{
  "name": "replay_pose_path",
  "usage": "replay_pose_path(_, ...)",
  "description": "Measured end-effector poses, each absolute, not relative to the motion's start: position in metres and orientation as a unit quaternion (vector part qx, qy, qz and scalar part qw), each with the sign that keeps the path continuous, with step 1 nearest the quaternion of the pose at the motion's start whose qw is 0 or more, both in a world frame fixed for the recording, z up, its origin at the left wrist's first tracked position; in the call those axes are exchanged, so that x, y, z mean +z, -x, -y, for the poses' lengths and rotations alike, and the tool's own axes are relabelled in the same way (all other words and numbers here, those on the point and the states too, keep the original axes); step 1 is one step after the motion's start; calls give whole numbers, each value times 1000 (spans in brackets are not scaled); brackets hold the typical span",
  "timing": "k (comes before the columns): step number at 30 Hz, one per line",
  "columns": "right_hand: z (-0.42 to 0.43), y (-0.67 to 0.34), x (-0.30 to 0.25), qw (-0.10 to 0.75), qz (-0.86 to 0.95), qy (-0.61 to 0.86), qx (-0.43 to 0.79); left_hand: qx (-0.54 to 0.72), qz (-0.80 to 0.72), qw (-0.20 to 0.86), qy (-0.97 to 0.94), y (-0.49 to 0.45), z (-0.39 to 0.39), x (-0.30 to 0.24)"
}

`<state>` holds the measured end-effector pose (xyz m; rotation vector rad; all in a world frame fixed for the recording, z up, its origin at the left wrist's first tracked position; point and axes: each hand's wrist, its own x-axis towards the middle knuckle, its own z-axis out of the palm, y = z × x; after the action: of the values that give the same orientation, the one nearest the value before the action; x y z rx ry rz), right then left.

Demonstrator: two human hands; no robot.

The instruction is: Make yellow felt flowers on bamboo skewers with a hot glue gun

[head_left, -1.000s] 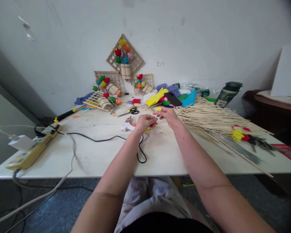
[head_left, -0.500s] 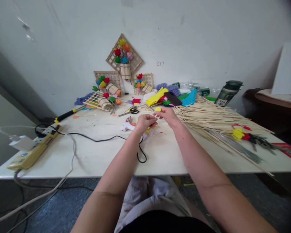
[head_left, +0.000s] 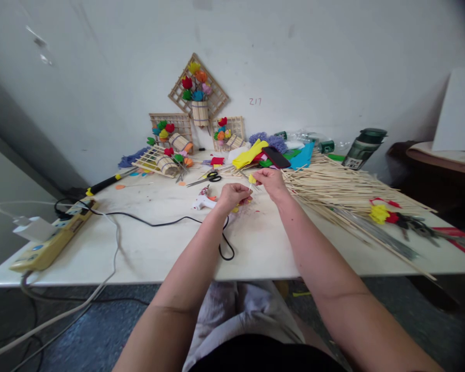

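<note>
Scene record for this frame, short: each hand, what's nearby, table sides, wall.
left hand: pinches thin white stem
right hand: pinches yellow piece at stem's upper end
near left hand: glue gun, scissors
table left: power strip
table right: sticks, bottle
wall: diamond lattice with flowers

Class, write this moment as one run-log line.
left hand: pinches pale stick | right hand: pinches yellow piece at stick's tip | glue gun: on table
</note>
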<state>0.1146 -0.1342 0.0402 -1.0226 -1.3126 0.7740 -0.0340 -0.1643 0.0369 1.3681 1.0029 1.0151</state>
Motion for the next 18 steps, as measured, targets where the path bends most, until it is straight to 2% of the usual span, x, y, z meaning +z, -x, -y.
replay_pose_path(8,140,-114,40,587,543,419,430,454,-416,558,-556,35,159,32)
replay_pose_path(18,137,-109,39,582,546,430,422,437,-425,563,-558,34,162,35)
